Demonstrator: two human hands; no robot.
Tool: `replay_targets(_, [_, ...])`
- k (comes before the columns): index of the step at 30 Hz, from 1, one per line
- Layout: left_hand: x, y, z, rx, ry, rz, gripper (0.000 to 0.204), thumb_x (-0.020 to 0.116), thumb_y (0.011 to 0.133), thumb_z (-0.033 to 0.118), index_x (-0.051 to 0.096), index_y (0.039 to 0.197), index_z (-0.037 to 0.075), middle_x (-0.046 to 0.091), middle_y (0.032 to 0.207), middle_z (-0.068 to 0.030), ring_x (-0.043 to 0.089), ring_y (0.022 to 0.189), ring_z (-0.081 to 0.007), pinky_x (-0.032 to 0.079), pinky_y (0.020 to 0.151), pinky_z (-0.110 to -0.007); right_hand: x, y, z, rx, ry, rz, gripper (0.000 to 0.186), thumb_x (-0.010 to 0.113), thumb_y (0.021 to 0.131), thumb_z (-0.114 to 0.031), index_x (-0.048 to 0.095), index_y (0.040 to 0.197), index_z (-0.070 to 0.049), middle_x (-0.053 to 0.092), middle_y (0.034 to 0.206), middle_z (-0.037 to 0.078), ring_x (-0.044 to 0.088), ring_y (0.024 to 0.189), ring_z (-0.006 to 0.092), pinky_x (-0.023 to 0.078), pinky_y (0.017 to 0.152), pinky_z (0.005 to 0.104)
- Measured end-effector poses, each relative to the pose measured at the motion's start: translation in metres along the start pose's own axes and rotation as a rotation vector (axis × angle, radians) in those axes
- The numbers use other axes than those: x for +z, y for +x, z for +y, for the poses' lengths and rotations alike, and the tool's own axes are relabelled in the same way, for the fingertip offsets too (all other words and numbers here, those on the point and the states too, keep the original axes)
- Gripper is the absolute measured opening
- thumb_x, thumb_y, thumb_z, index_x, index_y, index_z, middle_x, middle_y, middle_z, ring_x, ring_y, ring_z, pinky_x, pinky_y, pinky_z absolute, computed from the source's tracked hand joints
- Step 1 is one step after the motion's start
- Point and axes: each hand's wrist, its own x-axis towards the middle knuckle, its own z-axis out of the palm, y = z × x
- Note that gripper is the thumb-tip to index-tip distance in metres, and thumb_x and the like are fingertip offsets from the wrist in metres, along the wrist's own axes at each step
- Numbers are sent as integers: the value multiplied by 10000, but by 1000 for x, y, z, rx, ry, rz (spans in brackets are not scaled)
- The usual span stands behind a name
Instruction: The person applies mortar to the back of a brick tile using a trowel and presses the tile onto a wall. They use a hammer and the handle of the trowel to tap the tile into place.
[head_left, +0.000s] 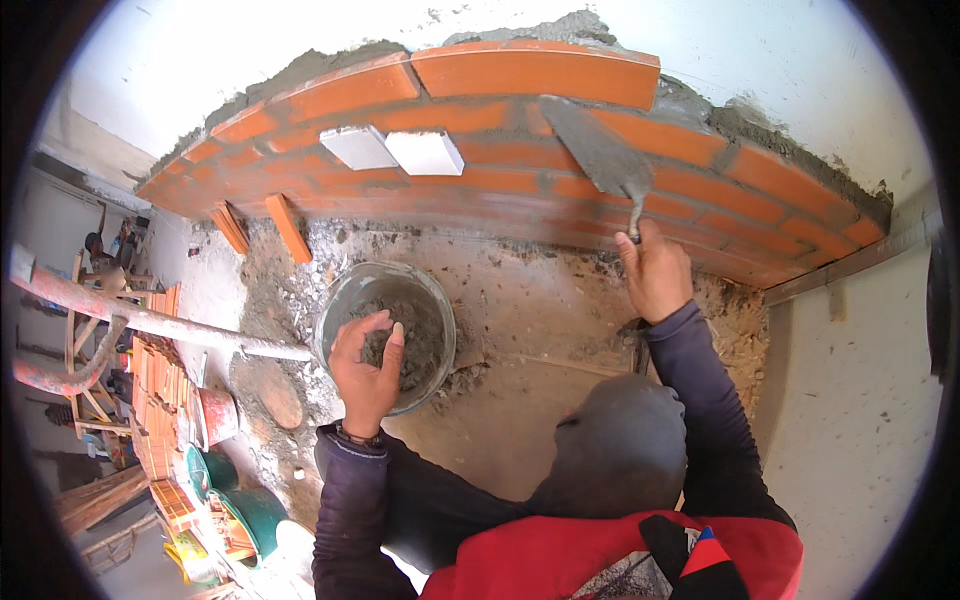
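Right now the right hand (655,275) is clenched on the handle of a brick trowel (600,155), its blade lying flat against the face of the orange brick wall (760,190), pressed there to work the mortar joints. Below the wall, on the rough ground, sits a grey bucket (352,290) of wet mortar (425,335), kept close for quick reach. The left hand (365,365) hovers over the bucket's near rim, fingers curled around a small lump of mortar, palm turned inward. Left forearm rises straight from below; right arm stretches up, wrist cocked toward the wall. Two white blocks (392,150) rest on the wall, left of the trowel.
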Motion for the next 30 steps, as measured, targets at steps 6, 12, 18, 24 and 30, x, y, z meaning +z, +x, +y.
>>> replay_targets(6, [-4, -2, -8, 12, -53, -11, 244, 748, 830, 110, 696, 1059, 45, 710, 913, -108, 660, 884, -267, 488, 846, -366, -35, -5, 15, 50, -41, -6, 317, 619, 960, -312, 607, 991, 3, 621, 710, 232, 621, 728, 453, 470, 627, 506])
replay_targets(12, [-12, -8, -12, -38, -132, -34, 247, 746, 839, 114, 695, 1070, 44, 710, 903, -98, 656, 889, -249, 485, 849, -359, -63, -16, 42, 36, -78, 12, 296, 615, 970, -286, 596, 996, 8, 575, 703, 225, 580, 684, 431, 448, 601, 454])
replay_targets(18, [-36, -14, -7, -80, -228, -52, 249, 749, 843, 123, 696, 1072, 42, 716, 908, -98, 651, 877, -240, 484, 839, -350, -69, -47, 31, 28, -100, 43, 250, 582, 985, -242, 567, 997, 7, 567, 698, 211, 599, 657, 407, 451, 595, 419])
replay_targets(24, [-42, -17, -12, -69, -305, -81, 258, 756, 842, 149, 699, 1071, 44, 721, 911, -97, 648, 865, -237, 487, 829, -349, -13, 4, -66, -273, -31, -168, 210, 603, 944, -163, 533, 987, 30, 608, 753, 279, 608, 741, 477, 457, 630, 522])
replay_targets(30, [-51, -19, -16, -18, -309, -140, 273, 737, 869, 161, 678, 1109, 46, 699, 935, -100, 652, 905, -219, 480, 857, -334, 13, 35, -99, -296, -154, -91, 242, 612, 934, -202, 557, 953, 32, 622, 762, 284, 614, 777, 489, 477, 669, 537])
